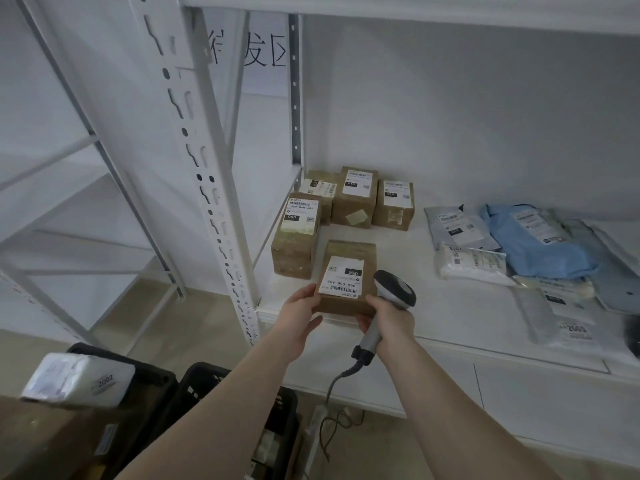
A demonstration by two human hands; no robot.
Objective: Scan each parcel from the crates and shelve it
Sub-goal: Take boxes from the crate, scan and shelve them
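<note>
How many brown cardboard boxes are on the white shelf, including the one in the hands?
5. Three at the back: back-left box, middle box, right box. One front-left box. One held box at the shelf edge. More could hide behind them.

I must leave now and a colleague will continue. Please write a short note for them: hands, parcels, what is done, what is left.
Left hand grips the brown box at the shelf front edge.
Right hand holds the scanner and touches the box too.
Done: four boxes shelved at the back left, bags on the right.
Left: set this box down; a white parcel waits on the black crates.
</note>
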